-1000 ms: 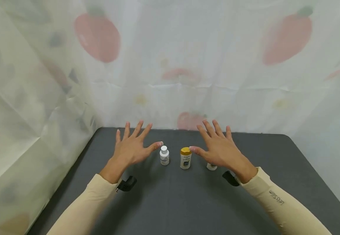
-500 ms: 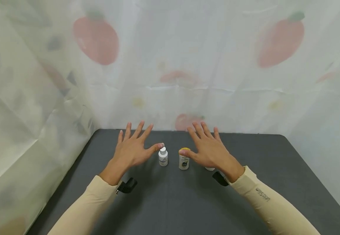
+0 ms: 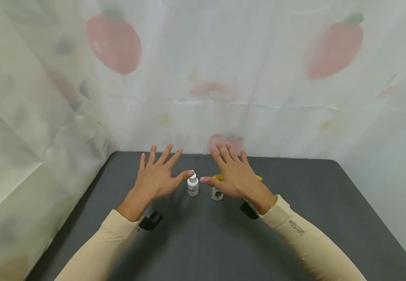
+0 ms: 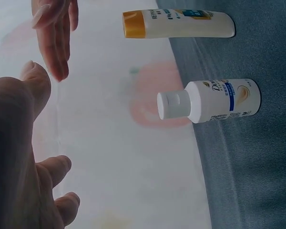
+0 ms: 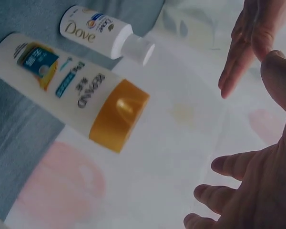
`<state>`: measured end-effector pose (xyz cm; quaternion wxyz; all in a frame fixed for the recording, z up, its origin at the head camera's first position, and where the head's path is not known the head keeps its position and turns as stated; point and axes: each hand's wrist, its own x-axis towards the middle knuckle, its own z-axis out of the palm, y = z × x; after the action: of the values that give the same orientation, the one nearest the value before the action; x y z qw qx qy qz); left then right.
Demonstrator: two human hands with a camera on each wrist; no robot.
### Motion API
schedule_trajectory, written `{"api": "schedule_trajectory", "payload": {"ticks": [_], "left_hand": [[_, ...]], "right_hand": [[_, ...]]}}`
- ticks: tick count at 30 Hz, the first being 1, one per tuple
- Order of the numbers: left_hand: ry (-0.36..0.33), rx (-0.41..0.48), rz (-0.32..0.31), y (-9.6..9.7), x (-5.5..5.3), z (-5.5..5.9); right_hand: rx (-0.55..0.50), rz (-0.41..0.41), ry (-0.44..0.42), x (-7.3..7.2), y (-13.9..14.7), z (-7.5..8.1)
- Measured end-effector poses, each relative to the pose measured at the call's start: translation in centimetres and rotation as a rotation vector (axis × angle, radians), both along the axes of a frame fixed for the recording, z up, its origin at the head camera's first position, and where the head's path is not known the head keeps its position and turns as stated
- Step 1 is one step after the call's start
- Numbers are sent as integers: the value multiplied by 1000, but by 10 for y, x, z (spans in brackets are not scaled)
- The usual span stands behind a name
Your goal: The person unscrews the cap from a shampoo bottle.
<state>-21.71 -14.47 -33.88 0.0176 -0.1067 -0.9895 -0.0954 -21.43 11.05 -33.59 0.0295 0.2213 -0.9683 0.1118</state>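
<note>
My left hand [image 3: 156,181] hovers with fingers spread and holds nothing. Its thumb overlaps the cap of a small white Dove bottle [image 3: 193,188] in the head view. The left wrist view shows that Dove bottle [image 4: 224,100] upright and apart from the hand. My right hand [image 3: 236,177], also spread and holding nothing, partly covers a white bottle with a golden-yellow cap [image 3: 217,194]. The right wrist view shows this yellow-capped bottle [image 5: 57,78] beside the Dove bottle. Behind the right hand, a third bottle is mostly hidden; a bit of yellow cap [image 3: 259,178] shows.
The bottles stand on a dark grey table [image 3: 199,242] with rounded far corners. A pale curtain [image 3: 259,70] printed with fruit hangs behind the table and along the left. A black wrist device [image 3: 150,221] sits under the left wrist, another [image 3: 249,210] under the right.
My right hand has moved left, across the yellow-capped bottle and closer to the left hand. The left hand stays nearly still. The bottles keep their places, with a slight shift of the head view.
</note>
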Motion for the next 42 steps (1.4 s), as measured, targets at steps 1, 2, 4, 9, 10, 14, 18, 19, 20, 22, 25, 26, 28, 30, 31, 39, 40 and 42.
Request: {"api": "schedule_trajectory", "payload": {"ticks": [1,2,4,9,10,14,18,19,20,22,25,26,28,30,31,39,40,42], "left_hand": [[3,0,-3,0,0,0],[2,5,-6,1,0,0],[2,13,-15,2,0,0],[-1,21,-22,4,0,-2],[2,20,-25,4,0,-2],[15,35,-49,4,0,-2],[30,52,-65,2,-2,-2],[33,60,-68,1,-3,-2],[33,66,-70,1,-4,-2],[33,86,-78,-1,-5,-3],[25,138,-99,-4,-8,-7],[21,166,-107,-5,-10,-9],[13,235,-127,-7,-12,-13],[0,316,-151,-8,-15,-18],[-6,350,-162,-8,-17,-20],[-55,565,-196,-3,-22,-41],[-53,583,-202,-2,-23,-44],[-54,611,-210,-1,-25,-50]], "right_hand": [[-1,2,5,0,-1,0],[3,2,9,0,-2,-1],[7,2,9,0,-2,-1],[-23,42,4,2,-6,-3],[-33,52,6,3,-7,-3],[-76,83,21,5,-13,-2],[-118,99,24,4,-19,-1],[-138,105,22,3,-21,-1],[-159,109,20,3,-22,-2],[-211,121,15,2,-26,-2],[-313,145,-31,3,-31,-5],[-352,151,-60,3,-33,-6],[-437,168,-130,5,-36,-8],[-513,179,-202,7,-38,-11],[-546,184,-232,8,-40,-13],[-767,130,-267,15,-53,-39],[-794,122,-263,17,-55,-43],[-831,107,-256,19,-59,-51]]}}
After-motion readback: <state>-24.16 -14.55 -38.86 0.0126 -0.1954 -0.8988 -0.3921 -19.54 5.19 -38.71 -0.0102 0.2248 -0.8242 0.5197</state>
